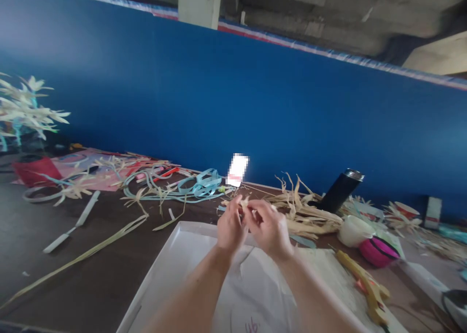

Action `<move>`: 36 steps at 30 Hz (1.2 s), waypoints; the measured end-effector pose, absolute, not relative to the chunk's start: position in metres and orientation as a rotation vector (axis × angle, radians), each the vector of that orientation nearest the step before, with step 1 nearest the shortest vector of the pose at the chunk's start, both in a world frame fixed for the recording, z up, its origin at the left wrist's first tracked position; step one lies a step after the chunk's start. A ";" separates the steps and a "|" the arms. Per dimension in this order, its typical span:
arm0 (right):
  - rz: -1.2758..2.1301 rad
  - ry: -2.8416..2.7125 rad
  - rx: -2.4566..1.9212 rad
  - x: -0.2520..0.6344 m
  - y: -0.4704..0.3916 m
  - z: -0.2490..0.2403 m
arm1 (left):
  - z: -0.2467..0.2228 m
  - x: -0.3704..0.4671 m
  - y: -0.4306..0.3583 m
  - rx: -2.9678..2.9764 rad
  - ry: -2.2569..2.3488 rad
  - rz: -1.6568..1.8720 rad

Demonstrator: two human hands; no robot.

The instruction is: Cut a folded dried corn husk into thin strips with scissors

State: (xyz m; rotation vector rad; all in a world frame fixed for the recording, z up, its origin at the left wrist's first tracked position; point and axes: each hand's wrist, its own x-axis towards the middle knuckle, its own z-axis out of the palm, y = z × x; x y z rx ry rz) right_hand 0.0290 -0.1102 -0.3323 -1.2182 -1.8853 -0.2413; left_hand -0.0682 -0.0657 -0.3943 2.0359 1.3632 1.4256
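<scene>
I see a small pale strip (245,202) pinched between both hands at the centre of the view, held above the far edge of the white tray (171,270). My left hand (230,227) has its grip clamped on the strip from the near side, thumb and fingers pressed together; my right hand (268,226) touches the left, its fingers curled and closed on the same strip. The motion blur keeps me from telling how the strip is folded. At 3 o'clock from the hands lies a heap of dry husks (302,211) on the dark surface (73,245), and beyond it at 2 o'clock a black flask (341,191) leans toward the blue wall (219,104). At 4 o'clock sit a white cup (353,231), a pink bowl (377,251) just beside it, and a yellow tool (365,282) nearer me. At 10 o'clock coils of light blue ribbon (200,184) lie tangled with more strips. Far off at 9 o'clock stand pale woven flowers (29,109).
</scene>
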 end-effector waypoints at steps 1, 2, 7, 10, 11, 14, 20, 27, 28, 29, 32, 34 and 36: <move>-0.189 -1.913 -1.205 0.023 -0.113 -0.334 | -0.395 -0.069 -0.065 2.051 1.388 1.360; -0.141 -1.928 -1.204 0.019 -0.115 -0.336 | -0.395 -0.071 -0.064 2.057 1.416 1.297; 0.053 -1.929 -1.369 0.021 -0.130 -0.339 | -0.390 -0.073 -0.058 1.779 1.483 1.400; 0.110 -1.925 -1.568 0.035 -0.140 -0.347 | -0.387 -0.072 -0.052 1.519 1.492 1.438; 0.175 -1.911 -1.641 0.040 -0.142 -0.350 | -0.387 -0.072 -0.051 1.453 1.454 1.423; 0.534 -1.746 -1.755 0.052 -0.140 -0.355 | -0.384 -0.071 -0.049 1.342 1.292 1.428; 0.959 -1.120 -1.441 0.061 -0.109 -0.350 | -0.382 -0.067 -0.060 1.471 1.074 1.574; 0.847 -0.661 -1.333 0.097 -0.052 -0.325 | -0.382 -0.063 -0.068 1.679 0.860 1.586; 0.808 -0.645 -1.329 0.109 -0.041 -0.316 | -0.383 -0.063 -0.068 1.688 0.884 1.598; 0.788 -0.635 -1.327 0.122 -0.031 -0.307 | -0.383 -0.064 -0.068 1.704 0.920 1.613; 0.789 -0.634 -1.384 0.159 -0.003 -0.289 | -0.385 -0.064 -0.066 1.769 1.043 1.625; 0.797 -0.650 -1.465 0.178 0.010 -0.288 | -0.386 -0.064 -0.066 1.818 1.094 1.597; 0.776 -0.693 -1.551 0.191 0.017 -0.299 | -0.386 -0.064 -0.066 1.874 1.124 1.563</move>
